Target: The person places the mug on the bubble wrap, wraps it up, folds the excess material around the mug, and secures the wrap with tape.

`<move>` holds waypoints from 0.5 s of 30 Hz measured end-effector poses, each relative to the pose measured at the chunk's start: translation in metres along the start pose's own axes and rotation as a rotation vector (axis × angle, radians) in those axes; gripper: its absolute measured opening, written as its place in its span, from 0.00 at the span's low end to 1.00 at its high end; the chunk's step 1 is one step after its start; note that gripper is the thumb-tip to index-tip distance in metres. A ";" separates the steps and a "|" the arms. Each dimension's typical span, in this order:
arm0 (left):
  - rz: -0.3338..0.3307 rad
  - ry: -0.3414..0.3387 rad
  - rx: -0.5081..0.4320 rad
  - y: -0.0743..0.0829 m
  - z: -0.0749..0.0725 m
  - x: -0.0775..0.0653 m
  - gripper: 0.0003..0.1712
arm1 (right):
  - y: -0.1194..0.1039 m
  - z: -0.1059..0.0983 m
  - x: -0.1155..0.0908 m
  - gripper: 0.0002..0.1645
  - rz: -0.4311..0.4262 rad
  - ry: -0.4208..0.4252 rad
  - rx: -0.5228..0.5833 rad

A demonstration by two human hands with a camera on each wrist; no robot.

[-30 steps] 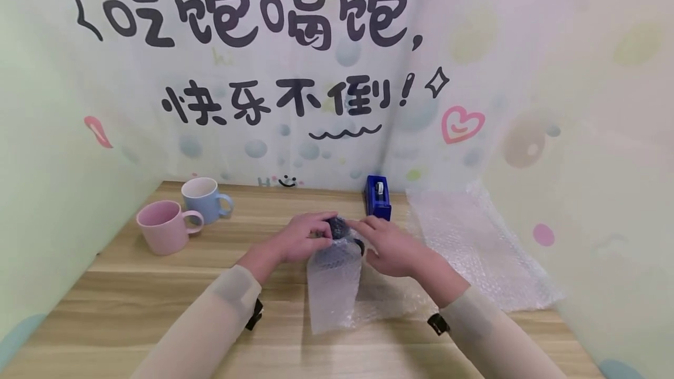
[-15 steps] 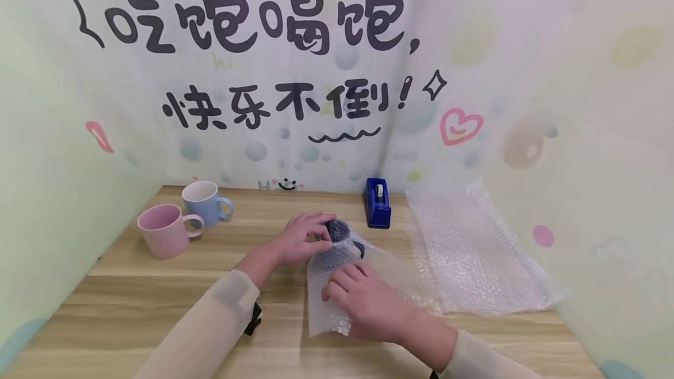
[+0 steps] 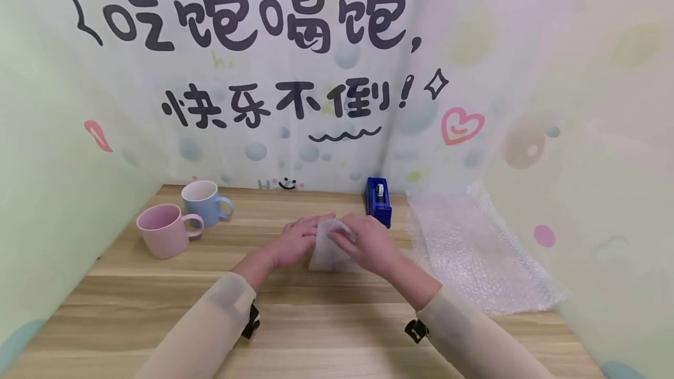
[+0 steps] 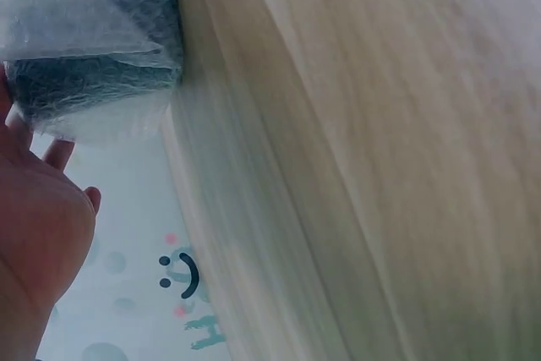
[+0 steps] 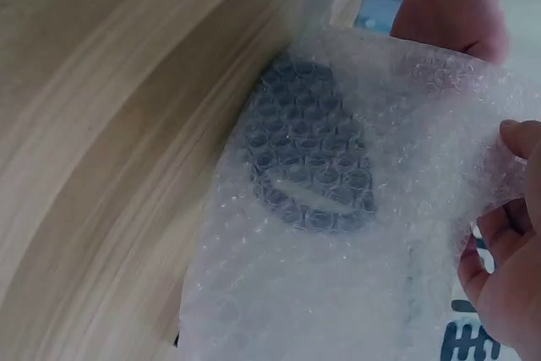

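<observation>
The table [image 3: 326, 338] runs toward the camera, and left to 2 mugs [image 3: 164, 235]; a tape dispenser [image 3: 378, 203] crowds the right hand [image 3: 375, 244]. Between that and the left hand [image 3: 293, 243] is a dark object [image 4: 93, 86] in bubble wrap [image 3: 326, 255], long axis unclear. Right fingers pinch the wrap; left ones touch it, how curled I cannot tell.

Left on the desk [image 3: 337, 344], a front mug [image 3: 164, 235] is placed before a rear mug [image 3: 204, 206]. Centrally, a wrapped bundle [image 5: 313, 141] is flanked by left grip [image 3: 293, 241] and right grip [image 3: 375, 244]. Behind, rightward, a tape dispenser [image 3: 379, 206] is set; farther right, a bubble-wrap sheet [image 3: 481, 259] is spread.
</observation>
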State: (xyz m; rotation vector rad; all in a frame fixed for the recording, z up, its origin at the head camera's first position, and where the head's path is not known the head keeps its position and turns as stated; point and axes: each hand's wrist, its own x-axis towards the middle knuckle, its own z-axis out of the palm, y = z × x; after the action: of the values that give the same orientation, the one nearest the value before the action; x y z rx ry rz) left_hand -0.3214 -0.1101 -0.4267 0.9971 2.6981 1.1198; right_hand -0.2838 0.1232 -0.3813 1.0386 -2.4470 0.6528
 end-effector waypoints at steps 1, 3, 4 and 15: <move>0.005 0.001 -0.019 0.000 0.000 0.000 0.29 | 0.002 0.000 0.003 0.09 0.035 -0.004 0.014; 0.019 -0.001 -0.051 -0.001 -0.001 -0.001 0.30 | 0.004 -0.001 0.007 0.12 0.099 -0.014 0.029; 0.031 0.000 -0.055 -0.001 -0.002 -0.001 0.30 | 0.005 -0.001 0.009 0.13 0.121 -0.022 0.034; -0.065 0.081 -0.159 0.005 0.002 0.001 0.26 | 0.013 0.005 0.005 0.32 0.044 0.261 -0.187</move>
State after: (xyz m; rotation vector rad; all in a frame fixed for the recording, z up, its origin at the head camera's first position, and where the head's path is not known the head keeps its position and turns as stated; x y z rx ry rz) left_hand -0.3187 -0.1057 -0.4246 0.8522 2.6297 1.3656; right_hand -0.2973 0.1253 -0.3863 0.7765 -2.2582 0.5250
